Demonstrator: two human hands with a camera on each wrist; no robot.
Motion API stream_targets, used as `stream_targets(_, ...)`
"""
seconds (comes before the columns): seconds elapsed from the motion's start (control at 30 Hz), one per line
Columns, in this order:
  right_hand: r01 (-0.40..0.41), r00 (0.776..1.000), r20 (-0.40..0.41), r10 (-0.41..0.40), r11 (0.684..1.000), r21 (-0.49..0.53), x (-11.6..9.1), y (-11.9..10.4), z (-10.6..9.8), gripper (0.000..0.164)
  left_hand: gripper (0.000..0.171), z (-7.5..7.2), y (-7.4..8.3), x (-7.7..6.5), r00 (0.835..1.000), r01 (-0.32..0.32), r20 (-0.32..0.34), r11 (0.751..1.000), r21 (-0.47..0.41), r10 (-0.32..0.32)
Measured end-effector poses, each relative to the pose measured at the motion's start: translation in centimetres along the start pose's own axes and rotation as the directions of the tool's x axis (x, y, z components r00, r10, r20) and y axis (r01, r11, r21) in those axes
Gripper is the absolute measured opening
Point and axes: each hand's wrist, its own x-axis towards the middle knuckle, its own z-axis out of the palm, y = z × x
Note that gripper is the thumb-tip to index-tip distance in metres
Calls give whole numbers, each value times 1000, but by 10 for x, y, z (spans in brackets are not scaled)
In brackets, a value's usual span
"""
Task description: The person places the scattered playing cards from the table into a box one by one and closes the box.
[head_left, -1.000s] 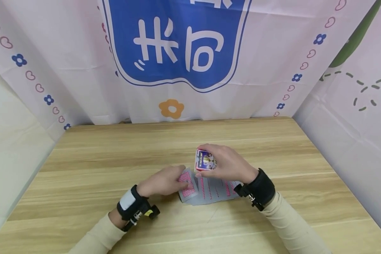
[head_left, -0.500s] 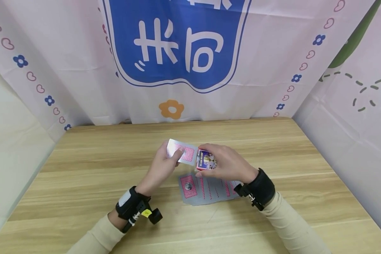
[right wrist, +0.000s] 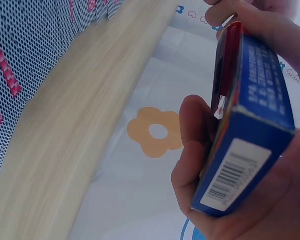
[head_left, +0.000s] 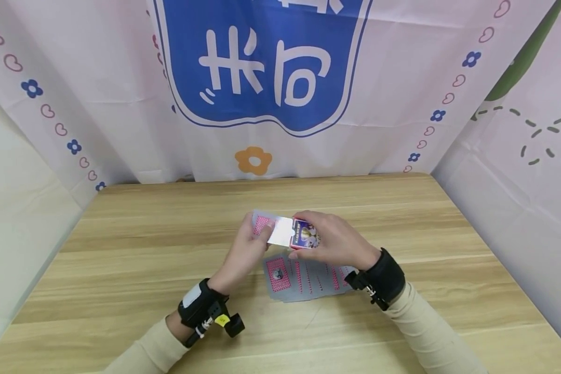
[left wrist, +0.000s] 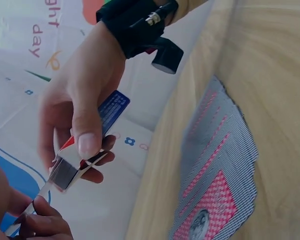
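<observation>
My left hand (head_left: 244, 250) pinches a playing card (head_left: 281, 231), thumb on top of its pink-patterned back. It cannot be told whether more than one card is there. My right hand (head_left: 338, 240) grips a small blue and red card box (head_left: 305, 235) above the table, its open end turned to the left. The card's far end meets the mouth of the box; how far it reaches inside is hidden. In the right wrist view, the box's barcode end (right wrist: 236, 175) faces the camera. Below both hands lies an overlapping row of face-down playing cards (head_left: 308, 280).
The wooden table (head_left: 168, 234) extends on both sides of the hands. Behind it hangs a white cloth (head_left: 117, 124) with a blue emblem and an orange flower. More pale cloth closes off the left and right sides.
My left hand has lifted from the row on the table with a card and brought it up to the box mouth, shifting slightly right. The right hand and box have hardly moved.
</observation>
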Motion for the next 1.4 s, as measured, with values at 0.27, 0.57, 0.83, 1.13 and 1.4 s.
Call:
stream_targets(0.27, 27, 1000, -11, -28, 999, -21, 0, 0, 1, 75, 37, 5, -1, -5, 991, 7, 130, 998, 57, -14)
stream_targets(0.57, 6, 999, -32, -6, 1000, -23, -1, 1, -3, 80, 37, -1, 0, 3, 994, 112, 22, 986, -120, -110)
stream_targets(0.83, 42, 999, -30, -43, 999, -12, -2, -2, -3, 78, 22, 6, -1, 4, 994, 96, 70, 982, -165, -86)
stream_targets(1.13, 92, 995, -37, -92, 996, -2, -2, -9, -4, 77, 15, 11, -5, 0, 988, 80, 139, 987, -138, -61)
stream_targets(1.4, 36, 999, -18, -36, 999, -7, -3, -7, -5, 81, 23, 13, -8, 1, 988, 128, 106, 985, -120, -115)
